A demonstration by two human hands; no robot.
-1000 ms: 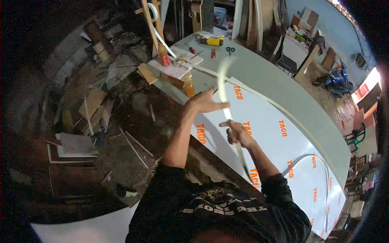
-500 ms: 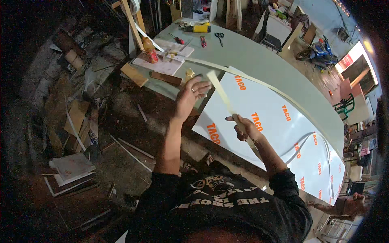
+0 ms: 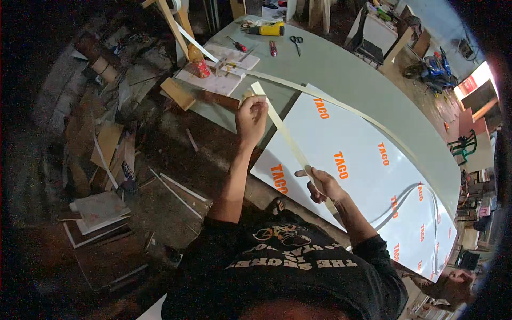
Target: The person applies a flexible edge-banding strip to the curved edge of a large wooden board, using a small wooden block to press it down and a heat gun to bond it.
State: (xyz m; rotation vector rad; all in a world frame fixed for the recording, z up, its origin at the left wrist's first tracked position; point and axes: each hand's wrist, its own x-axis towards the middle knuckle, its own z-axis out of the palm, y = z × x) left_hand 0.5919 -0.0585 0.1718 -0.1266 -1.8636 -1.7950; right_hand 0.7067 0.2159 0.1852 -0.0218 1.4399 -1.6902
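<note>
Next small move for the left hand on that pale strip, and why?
Probably a light pinch near the upper end of the pale strip to steady it: the right hand holds it lower down, and the left hand is right beside that end, though its contact is unclear.

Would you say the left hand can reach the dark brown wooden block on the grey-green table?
Probably yes: nothing visible blocks the short way from the left hand to the block, though that hand seems to touch the flat cream strip.

Panel (image 3: 362, 160) on table (image 3: 341, 69), strip (image 3: 289, 140) over its left end; scissors (image 3: 297, 46) behind, bottle (image 3: 199, 64) left on board (image 3: 213, 84)
</note>
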